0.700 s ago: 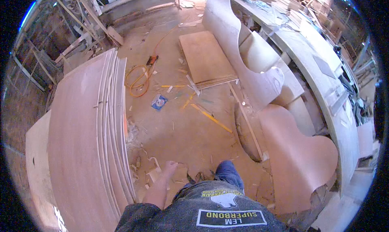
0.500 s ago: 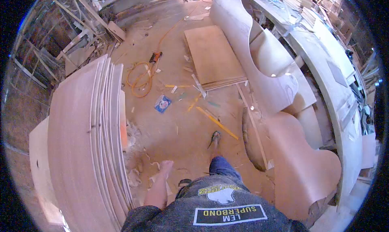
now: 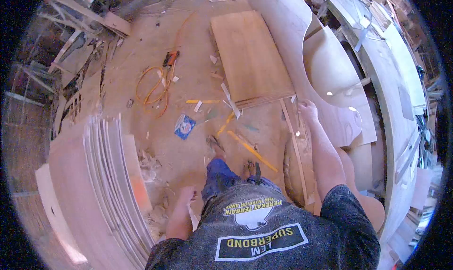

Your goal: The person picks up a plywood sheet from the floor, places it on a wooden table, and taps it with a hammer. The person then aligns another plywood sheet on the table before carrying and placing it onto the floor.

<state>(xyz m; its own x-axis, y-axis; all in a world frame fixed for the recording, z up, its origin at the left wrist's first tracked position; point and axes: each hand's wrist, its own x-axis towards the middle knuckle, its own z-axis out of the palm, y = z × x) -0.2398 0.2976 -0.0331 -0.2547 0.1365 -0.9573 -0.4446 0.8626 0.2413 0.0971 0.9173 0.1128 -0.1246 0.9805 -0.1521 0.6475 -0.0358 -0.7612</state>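
- Plywood with a wavy edge (image 3: 293,46) stretches forward on the right, just beside a flat stack of sheets (image 3: 250,55).
- Right hand (image 3: 308,111) is at the plywood's near left edge, fingers bent; whether they grip it, I can't tell.
- Left hand (image 3: 188,194) hangs low beside the blue trousers (image 3: 218,172), fingers loosely curled; I can't see whether they hold anything.
- Orange tool (image 3: 171,58) lies on the floor (image 3: 196,58) ahead, beyond a blue packet (image 3: 184,127).

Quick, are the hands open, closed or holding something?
Left hand: lowered; open or closed cannot be told.
Right hand: at the edge of the wavy board; grip unclear.
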